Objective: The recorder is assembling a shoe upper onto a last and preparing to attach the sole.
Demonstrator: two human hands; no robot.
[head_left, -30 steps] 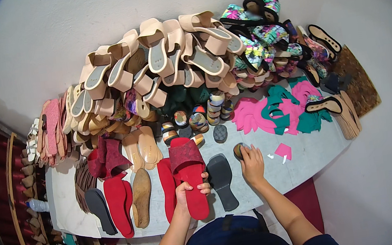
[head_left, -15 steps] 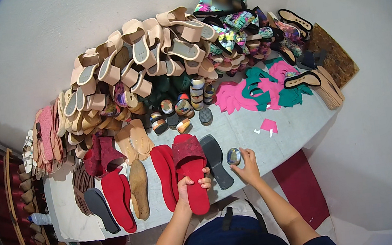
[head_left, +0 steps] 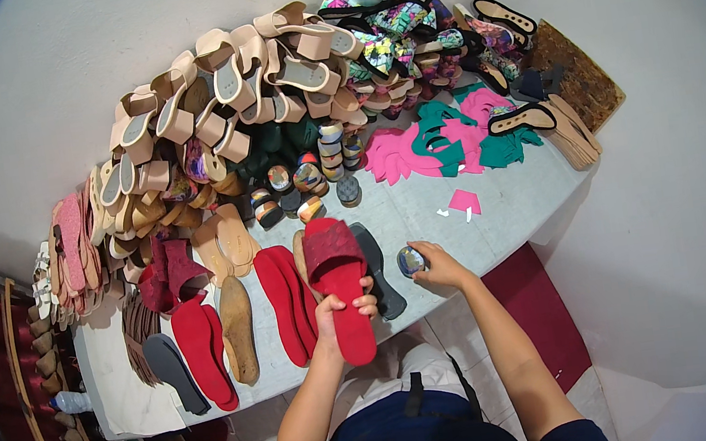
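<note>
My left hand [head_left: 330, 320] grips a red slide sandal [head_left: 355, 334] with a darker textured strap, its thumb and fingers wrapped round the footbed. At the sandal's right, my right hand [head_left: 444, 267] pinches a small rounded heel block [head_left: 411, 261] with a multicoloured pattern, over the table's near edge. Partly behind the sandal lies a dark grey sole [head_left: 387, 292]. To its left are red insoles [head_left: 280, 306], a wooden shoe last [head_left: 239, 334], another red pair [head_left: 196, 348] and a dark grey sole [head_left: 175, 373].
Behind are more heel blocks [head_left: 348, 189], piled beige heeled sandals [head_left: 232, 83] and patterned sandals [head_left: 384, 51]. Pink and teal cut pieces [head_left: 398, 154] lie right of the blocks. Tan insoles [head_left: 222, 242] sit left. The grey table [head_left: 497, 228] meets walls at the back and right.
The view has shifted, so the table and its piles sit higher and further left. My left hand still holds the sandal; my right hand still pinches the heel block, slightly nearer the sandal.
</note>
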